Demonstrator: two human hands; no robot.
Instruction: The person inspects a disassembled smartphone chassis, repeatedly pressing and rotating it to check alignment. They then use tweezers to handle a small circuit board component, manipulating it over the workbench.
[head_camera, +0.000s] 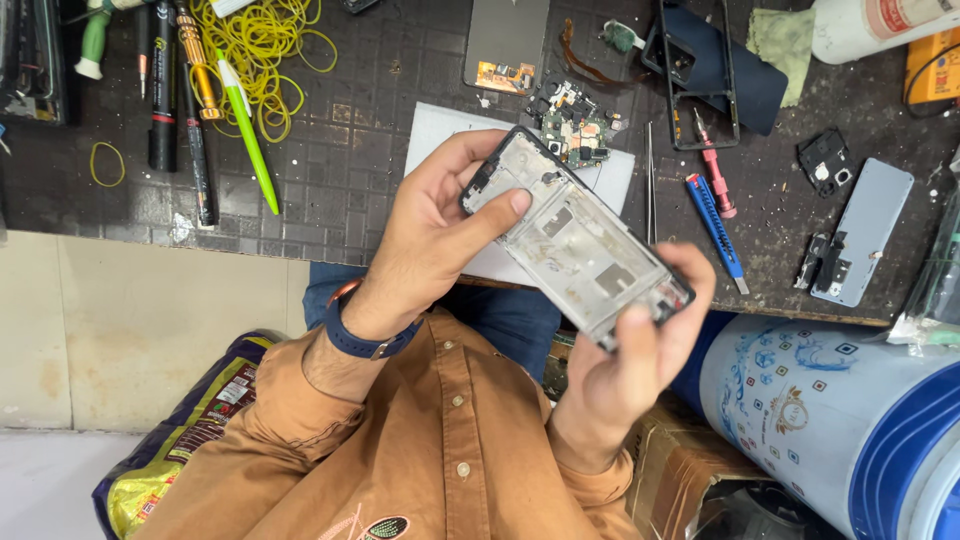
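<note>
Both my hands hold a stripped phone frame (575, 240), silver inside with a black rim, tilted above the bench's front edge. My left hand (430, 235) grips its upper end, the thumb pressing on the inner metal plate. My right hand (635, 355) holds the lower end, fingers wrapped around the rim. I wear a blue wristband (355, 340) on my left wrist and a brown shirt. Just beyond the frame, a small green circuit board (578, 128) lies on a white sheet (440, 125).
The dark bench (380, 170) holds tweezers (650, 180), a blue tool (715, 230), a red screwdriver (715, 170), a light blue back cover (870, 230), a black frame (700, 70), a grey panel (505, 45), yellow rubber bands (260, 50), and a green pen (245, 130). A blue-and-white drum (830, 410) stands lower right.
</note>
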